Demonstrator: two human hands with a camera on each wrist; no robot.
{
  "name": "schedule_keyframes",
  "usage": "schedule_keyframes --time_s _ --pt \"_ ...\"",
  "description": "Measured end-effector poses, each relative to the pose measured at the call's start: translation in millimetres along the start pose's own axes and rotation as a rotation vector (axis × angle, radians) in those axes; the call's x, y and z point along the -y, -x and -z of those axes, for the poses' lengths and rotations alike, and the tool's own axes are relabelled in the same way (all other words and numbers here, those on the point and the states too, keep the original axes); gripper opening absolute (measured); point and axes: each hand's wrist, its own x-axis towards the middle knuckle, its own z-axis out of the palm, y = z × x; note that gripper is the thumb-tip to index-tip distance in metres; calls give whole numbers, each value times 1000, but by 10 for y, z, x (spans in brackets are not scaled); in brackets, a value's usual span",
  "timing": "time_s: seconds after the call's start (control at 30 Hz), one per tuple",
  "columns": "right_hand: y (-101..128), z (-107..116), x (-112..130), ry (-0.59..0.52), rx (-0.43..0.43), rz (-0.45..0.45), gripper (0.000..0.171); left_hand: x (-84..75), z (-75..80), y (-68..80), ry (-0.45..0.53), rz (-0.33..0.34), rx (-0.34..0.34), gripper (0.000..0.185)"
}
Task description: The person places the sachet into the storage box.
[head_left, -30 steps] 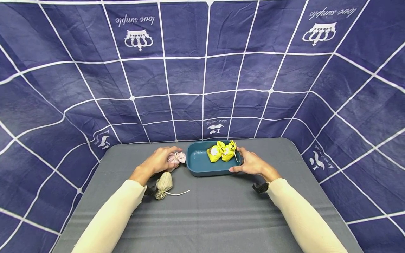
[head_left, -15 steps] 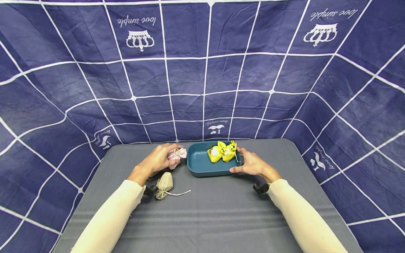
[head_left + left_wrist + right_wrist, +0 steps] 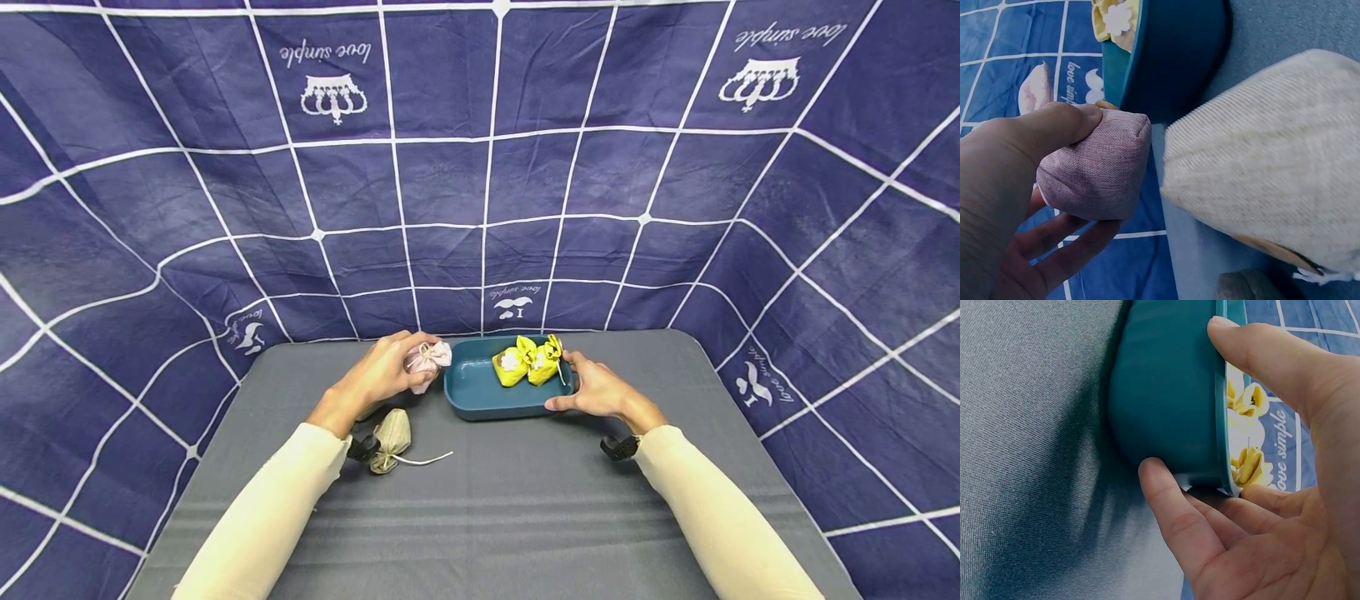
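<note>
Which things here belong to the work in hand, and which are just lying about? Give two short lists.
In the work:
- pink pouch, held in the left hand
- teal tray, its end in the grip of the right hand
- two yellow pouches in the tray

Lying about:
- beige pouch on the grey table
- blue checked cloth behind

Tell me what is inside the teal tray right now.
Two yellow sachets lie at the far right end of the teal tray, beside the right hand gripping its edge. The rest of the floor shows bare; the near wall hides a strip of it.
</note>
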Motion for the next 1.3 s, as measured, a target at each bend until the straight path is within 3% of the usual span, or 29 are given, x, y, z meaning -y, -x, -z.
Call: schedule_keyframes --time_s 0.6,1.3 --pt "44 5 -2 -7 10 1 118 -227 -38 -204 24 -32 -38 61" --pt "3 -13 0 7 -11 25 115 -433 -121 -462 51 -31 -17 62"
